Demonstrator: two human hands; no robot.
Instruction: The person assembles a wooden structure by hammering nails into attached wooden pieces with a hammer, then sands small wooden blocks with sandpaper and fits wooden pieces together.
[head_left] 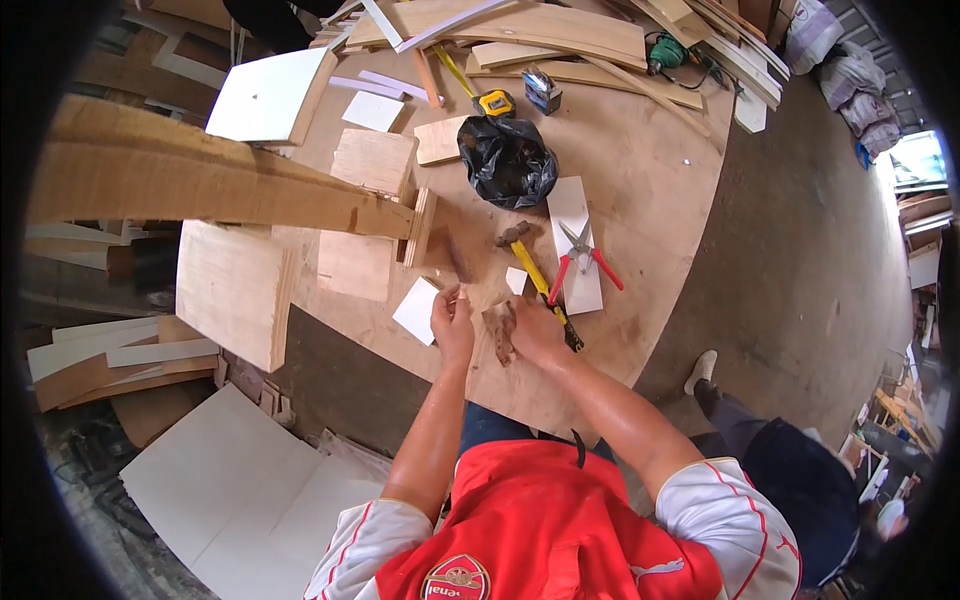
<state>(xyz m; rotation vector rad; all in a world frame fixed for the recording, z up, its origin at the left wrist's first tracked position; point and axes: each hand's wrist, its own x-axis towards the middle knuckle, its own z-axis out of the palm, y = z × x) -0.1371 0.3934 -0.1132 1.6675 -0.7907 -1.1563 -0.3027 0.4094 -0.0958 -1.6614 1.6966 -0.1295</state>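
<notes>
- While the left hand [453, 325] sits just below the centre of the frame, its thumb and fingers are drawn together at the tips; whether they pinch something small, I cannot tell.
- The right hand [537, 330], a little right of it, has its fingers curled against a brown, crumpled-looking piece [501, 345]; the back of the hand hides the fingertips, so I cannot tell whether it grips or only touches.
- That brown piece lies between the two hands, low in the centre of the frame, over the plywood tabletop [660, 200].
- A hammer [535, 273] with a yellow and black handle slants down beside the right hand.
- Right of the hammer, red-handled pliers [579, 259] lie across a narrow white board [584, 296].
- One white offcut [416, 310] is just left of the left hand; a smaller white piece [516, 280] lies above the right hand.
- Above centre sits a black plastic bag [507, 165], with a yellow tape measure [495, 102] near its top edge.
- From the left of the frame, a wooden beam [240, 185] reaches toward the middle.
- At lower right stands another person [805, 490] in dark clothing.
</notes>
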